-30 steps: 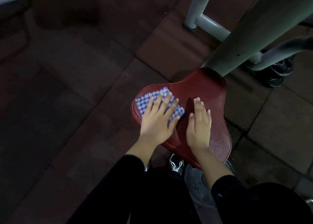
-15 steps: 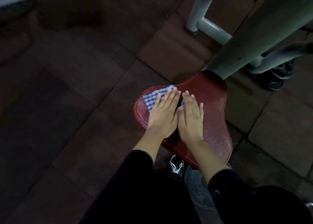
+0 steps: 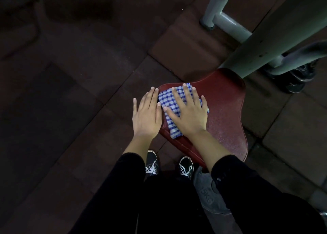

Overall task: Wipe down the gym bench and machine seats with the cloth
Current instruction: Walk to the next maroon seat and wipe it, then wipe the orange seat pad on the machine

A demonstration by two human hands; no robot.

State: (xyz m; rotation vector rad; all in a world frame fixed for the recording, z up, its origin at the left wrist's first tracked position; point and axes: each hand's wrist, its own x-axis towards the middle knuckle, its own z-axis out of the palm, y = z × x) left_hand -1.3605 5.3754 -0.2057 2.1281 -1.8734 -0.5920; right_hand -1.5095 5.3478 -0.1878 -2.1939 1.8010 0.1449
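Nearest, below the right wrist, a grey weight plate is seen, embossed "5KG". Black lace-up shoes with white laces stand between the forearms. The right hand is laid flat, fingers straight and spread, pressed on the blue-and-white checked cloth; nothing is gripped. The woven, folded cloth lies under that hand, on the near-left part of the red seat. The left hand is flat, fingers straight, at the seat's left edge, just beside the cloth. The seat is padded and grainy, with rounded lobes. Beyond the hands, a pale green metal post rises over dark floor tiles.
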